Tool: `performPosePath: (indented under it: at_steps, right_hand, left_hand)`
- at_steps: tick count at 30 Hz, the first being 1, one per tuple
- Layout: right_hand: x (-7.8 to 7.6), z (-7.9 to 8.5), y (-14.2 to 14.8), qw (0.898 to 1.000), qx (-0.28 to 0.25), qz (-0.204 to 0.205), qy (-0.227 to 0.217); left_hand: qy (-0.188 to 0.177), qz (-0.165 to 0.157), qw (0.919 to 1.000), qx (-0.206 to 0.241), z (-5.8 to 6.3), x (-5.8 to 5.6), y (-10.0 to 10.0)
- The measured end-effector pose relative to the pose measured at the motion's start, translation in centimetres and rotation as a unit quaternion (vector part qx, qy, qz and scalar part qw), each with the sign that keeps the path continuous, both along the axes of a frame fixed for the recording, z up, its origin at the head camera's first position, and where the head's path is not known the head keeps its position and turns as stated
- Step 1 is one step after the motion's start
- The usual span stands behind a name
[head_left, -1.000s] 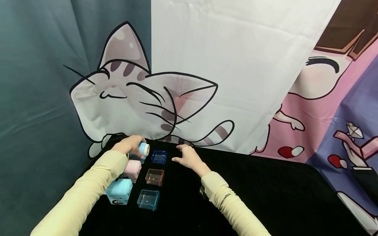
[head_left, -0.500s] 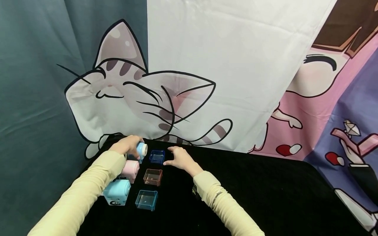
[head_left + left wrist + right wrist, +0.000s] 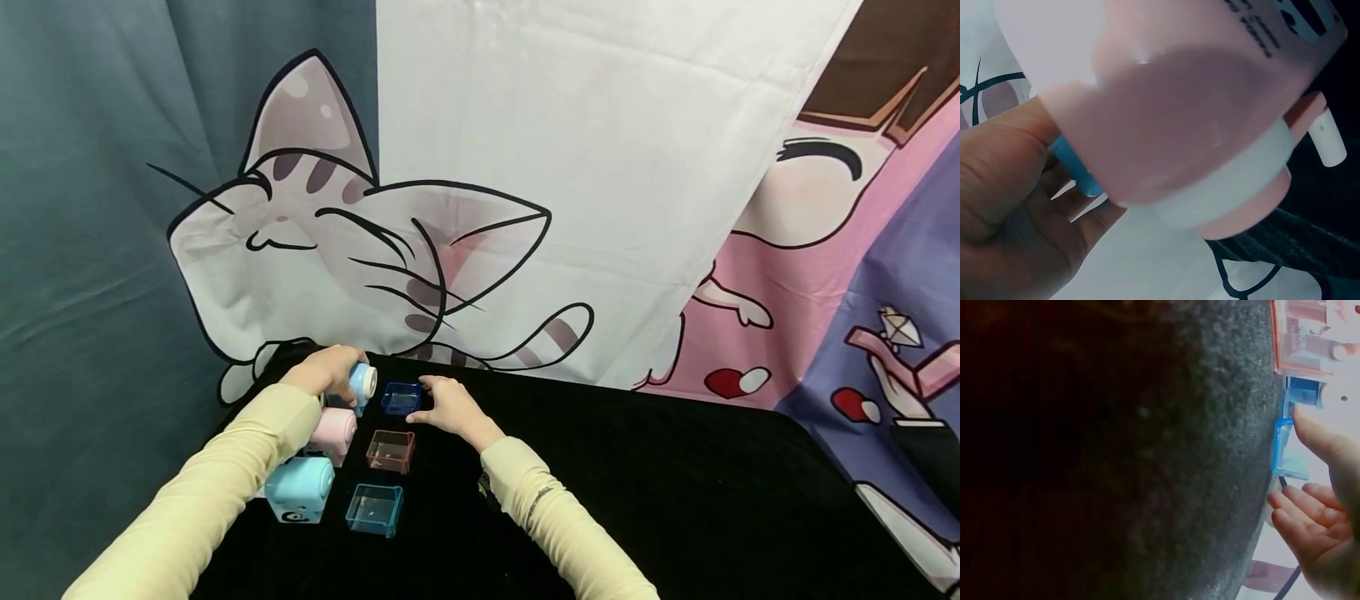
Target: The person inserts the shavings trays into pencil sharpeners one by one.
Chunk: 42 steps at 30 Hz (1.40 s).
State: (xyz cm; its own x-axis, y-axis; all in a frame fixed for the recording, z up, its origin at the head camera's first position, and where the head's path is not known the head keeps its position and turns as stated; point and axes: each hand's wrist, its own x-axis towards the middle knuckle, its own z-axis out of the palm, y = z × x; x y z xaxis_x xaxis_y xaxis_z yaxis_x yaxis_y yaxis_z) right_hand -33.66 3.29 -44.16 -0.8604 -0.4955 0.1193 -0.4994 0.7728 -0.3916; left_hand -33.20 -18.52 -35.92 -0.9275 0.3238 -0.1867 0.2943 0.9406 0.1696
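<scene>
My left hand (image 3: pixel 326 372) holds a blue crank pencil sharpener (image 3: pixel 364 381) at the back of the row, fingers bent round its body. In the left wrist view, a pink sharpener (image 3: pixel 1179 125) with a white crank knob (image 3: pixel 1327 140) fills the foreground, hiding most of the blue one (image 3: pixel 1075 164). My right hand (image 3: pixel 455 408) reaches beside a clear dark-blue drawer (image 3: pixel 401 399), thumb and fingers spread at its right side. In the right wrist view, the thumb overlaps the blue drawer (image 3: pixel 1282 450); whether it touches cannot be told.
Nearer than the blue sharpener stand the pink one and a light-blue one (image 3: pixel 302 487) with a panda print. Right of them lie a clear orange drawer (image 3: pixel 390 452) and a clear light-blue drawer (image 3: pixel 375 510). A black cloth (image 3: pixel 637 483) covers the table; a cat-print curtain (image 3: pixel 480 125) hangs behind.
My right hand has moved left, up to the dark-blue drawer. The left hand stays on the blue sharpener. The head view has shifted slightly.
</scene>
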Motion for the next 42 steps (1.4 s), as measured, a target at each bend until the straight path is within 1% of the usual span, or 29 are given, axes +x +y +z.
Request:
performPosePath:
  at_steps: [5, 11, 14, 19, 24, 31, 36, 38, 42]
  right_hand:
    - [-0.2, -0.3, -0.3, 1.0, -0.009, -0.002, -0.003]
    - [-0.1, -0.3, -0.7, 1.0, -0.004, 0.004, -0.008]
    - [-0.2, -0.3, -0.8, 1.0, -0.007, 0.004, -0.009]
    - [-0.5, -0.2, -0.9, 1.0, -0.022, 0.003, -0.008]
    - [-0.6, 0.1, -1.1, 0.999, -0.034, 0.001, -0.018]
    - [-0.8, 0.2, -1.7, 0.999, -0.042, -0.001, -0.026]
    - [-0.8, 0.3, -2.2, 0.998, -0.044, 0.007, -0.035]
    - [-0.7, 0.4, -2.4, 0.998, -0.046, 0.011, -0.035]
    - [-0.7, 0.4, -2.6, 0.999, -0.043, 0.012, -0.031]
  left_hand:
    - [0.019, -0.012, 0.9997, -0.001, -0.2, 0.0, -0.1]
    - [0.03, -0.024, 0.9992, -0.008, -0.5, -0.1, -0.2]
    - [0.033, -0.029, 0.999, -0.011, -0.5, -0.1, -0.3]
    - [0.027, -0.029, 0.9991, -0.015, 0.0, 0.0, -0.1]
    - [0.024, -0.033, 0.9987, -0.029, 0.4, 0.2, 0.0]
    - [0.03, -0.046, 0.9978, -0.038, 0.5, 0.2, 0.2]
    - [0.029, -0.049, 0.9976, -0.04, 0.3, 0.1, 0.1]
    - [0.028, -0.046, 0.9976, -0.043, 0.3, 0.0, 0.0]
    - [0.029, -0.052, 0.9972, -0.044, 0.1, -0.1, 0.1]
